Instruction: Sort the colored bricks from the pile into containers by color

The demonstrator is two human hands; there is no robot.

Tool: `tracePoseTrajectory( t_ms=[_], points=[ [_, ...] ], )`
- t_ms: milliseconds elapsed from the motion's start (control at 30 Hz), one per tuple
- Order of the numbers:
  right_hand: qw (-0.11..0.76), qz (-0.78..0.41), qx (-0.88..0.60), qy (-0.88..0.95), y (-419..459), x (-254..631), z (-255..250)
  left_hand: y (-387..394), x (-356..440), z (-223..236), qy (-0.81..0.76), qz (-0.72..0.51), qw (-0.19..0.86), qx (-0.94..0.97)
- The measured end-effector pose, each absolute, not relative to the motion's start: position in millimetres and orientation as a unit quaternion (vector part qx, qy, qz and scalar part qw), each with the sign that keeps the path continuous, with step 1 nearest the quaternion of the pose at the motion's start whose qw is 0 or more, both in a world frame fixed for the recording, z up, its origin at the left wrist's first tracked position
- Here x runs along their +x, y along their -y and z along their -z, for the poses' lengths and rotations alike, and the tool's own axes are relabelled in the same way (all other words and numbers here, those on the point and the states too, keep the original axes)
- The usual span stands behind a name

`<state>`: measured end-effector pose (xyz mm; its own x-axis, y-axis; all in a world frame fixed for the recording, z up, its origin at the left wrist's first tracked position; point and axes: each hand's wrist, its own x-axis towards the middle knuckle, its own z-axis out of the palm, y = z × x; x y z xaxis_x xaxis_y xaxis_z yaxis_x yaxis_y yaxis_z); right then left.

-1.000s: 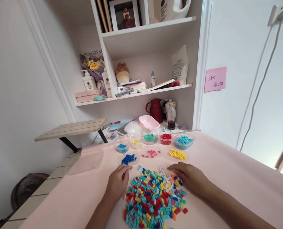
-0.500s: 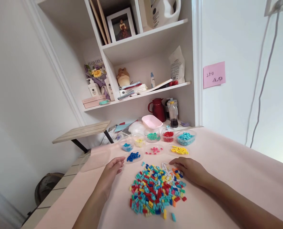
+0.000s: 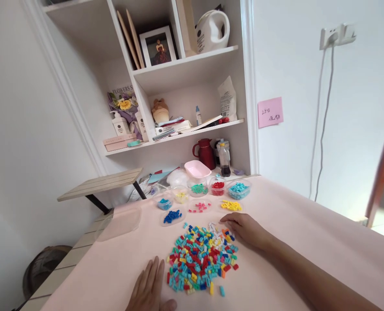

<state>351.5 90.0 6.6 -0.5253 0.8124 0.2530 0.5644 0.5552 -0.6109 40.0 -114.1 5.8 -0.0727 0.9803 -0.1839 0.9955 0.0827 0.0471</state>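
A mixed pile of small colourful toy building bricks lies on the pink-covered table. My left hand rests palm down to the left of the pile, fingers stretched out and thumb apart, holding nothing. At the pile's upper right edge lies my right hand, palm down, its fingers reaching left beside some white bricks. Its index finger is extended, the other fingers are partly hidden, and nothing shows in its grasp. Behind the pile are sorted dark blue bricks, pink bricks and yellow bricks.
Further back stand clear tubs of green bricks, red bricks and light blue bricks. A clear lid lies at left near a small wooden stand. Behind are a pink basin and a red jug.
My left hand has come back toward me from beside the dark blue bricks and now lies flat. My right hand stays at the pile's edge. The view has turned slightly right.
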Motion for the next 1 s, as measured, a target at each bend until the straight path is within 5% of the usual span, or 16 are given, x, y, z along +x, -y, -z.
tracePoseTrajectory(
  t_ms=[400,733,1000],
  points=[
    [0.205,-0.223,-0.391,0.869,-88.6,358.9,-11.6,85.3,76.8,-3.4,-0.676,-0.024,0.075,0.732],
    [0.212,-0.228,-0.384,0.869,-88.3,360.5,-14.2,36.7,75.3,-35.8,-0.628,-0.295,-0.092,0.714],
    [0.215,-0.243,-0.386,0.864,-89.2,360.7,-14.9,-7.1,70.9,-34.1,-0.689,-0.232,-0.050,0.685]
  ],
)
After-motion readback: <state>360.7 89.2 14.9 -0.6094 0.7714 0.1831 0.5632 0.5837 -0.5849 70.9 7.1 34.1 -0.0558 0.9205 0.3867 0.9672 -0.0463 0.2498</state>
